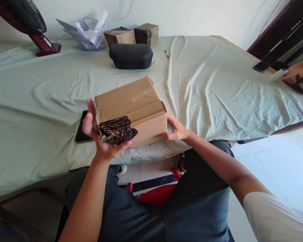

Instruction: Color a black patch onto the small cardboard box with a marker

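Note:
Between my two hands is a brown cardboard box point(131, 101), tilted toward me above the table's front edge. A patch of black scribble covers its near left corner, where the cardboard looks crumpled. My left hand point(104, 143) grips that corner, thumb along the near side and fingers up the left side. My right hand point(175, 127) holds the right end, thumb on the near face and fingers partly hidden behind the box. Partly behind my left hand, a dark phone-like slab point(82, 129) lies on the cloth.
A pale green cloth point(204, 84) covers the table. Toward the wall stand a black zip case point(130, 56), two smaller cardboard boxes point(147, 33), a pen point(167, 53), a filled plastic basket point(89, 42) and a dark red stand point(44, 45). Another person's hand point(294, 72) shows at far right.

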Demonstrator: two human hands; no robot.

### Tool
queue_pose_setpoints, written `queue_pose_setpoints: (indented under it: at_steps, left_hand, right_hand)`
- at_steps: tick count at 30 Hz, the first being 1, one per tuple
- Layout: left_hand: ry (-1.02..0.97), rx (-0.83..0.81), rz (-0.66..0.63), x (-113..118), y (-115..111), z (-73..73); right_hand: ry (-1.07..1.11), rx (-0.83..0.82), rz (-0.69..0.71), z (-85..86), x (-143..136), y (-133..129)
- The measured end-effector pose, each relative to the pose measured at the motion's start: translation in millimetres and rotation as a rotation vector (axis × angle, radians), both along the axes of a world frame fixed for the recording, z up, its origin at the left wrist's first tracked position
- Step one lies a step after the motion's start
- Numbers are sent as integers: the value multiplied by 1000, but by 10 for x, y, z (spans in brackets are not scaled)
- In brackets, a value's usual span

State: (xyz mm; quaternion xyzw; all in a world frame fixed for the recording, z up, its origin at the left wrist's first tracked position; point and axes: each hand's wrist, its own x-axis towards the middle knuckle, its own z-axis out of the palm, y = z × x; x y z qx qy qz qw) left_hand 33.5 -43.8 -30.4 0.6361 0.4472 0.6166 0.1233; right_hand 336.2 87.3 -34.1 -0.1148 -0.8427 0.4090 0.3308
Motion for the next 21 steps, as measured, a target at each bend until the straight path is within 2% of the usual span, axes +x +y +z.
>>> queue_pose_setpoints:
  at_steps: [2,4,6,8,11,16,21]
  left_hand:
    - [46,139,28,51,-92,207]
    - [127,161,65,113,-184,363]
    - [152,154,117,164,-252,439]
    - [98,139,148,182,-288,449]
    - [5,42,120,138,-301,423]
    - [43,-26,118,40,-317,418]
    - [7,-66,107,79,-347,459]
  right_hand:
    - [-41,82,22,-26,-23,-1]
    - [-40,88,26,-50,-53,-30]
    - [-9,55,38,-76,-86,-76]
    - [22,11,51,-105,-119,-120]
    - [8,-54,35,-147,-152,-155]
    - [-27,-102,-5,-180,-144,-139]
    - [-38,-106,10,-203,-130,-108]
